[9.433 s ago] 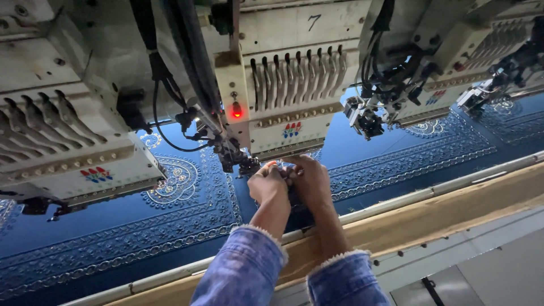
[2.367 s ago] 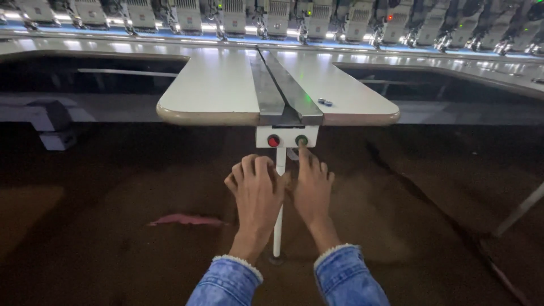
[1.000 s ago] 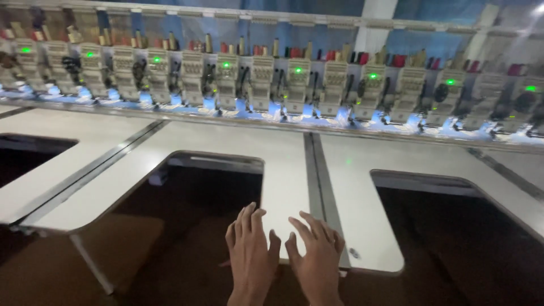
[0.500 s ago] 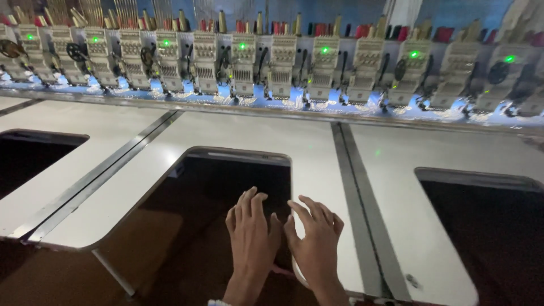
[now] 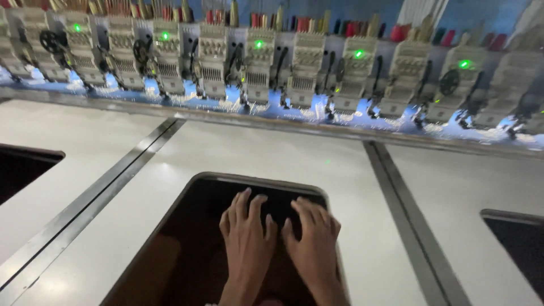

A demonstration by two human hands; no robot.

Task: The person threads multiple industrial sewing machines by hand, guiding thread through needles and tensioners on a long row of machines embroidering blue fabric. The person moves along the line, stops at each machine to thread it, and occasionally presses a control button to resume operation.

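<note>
Both hands, left hand point(image 5: 245, 238) and right hand point(image 5: 313, 241), have slid forward, each grip spread flat over the dark table cut-out point(image 5: 187, 243), where leaning weight could slip them into the opening

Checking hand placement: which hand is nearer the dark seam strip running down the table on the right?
Right hand is nearer the seam strip; left hand lies farther left.

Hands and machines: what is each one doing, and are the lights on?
Left hand: open, fingers spread, holding nothing, over the dark cut-out.
Right hand: open, fingers spread, empty, beside the left hand.
Embroidery heads: lined up in a row, green lights lit.
White table: flat, cut-outs open.
</note>
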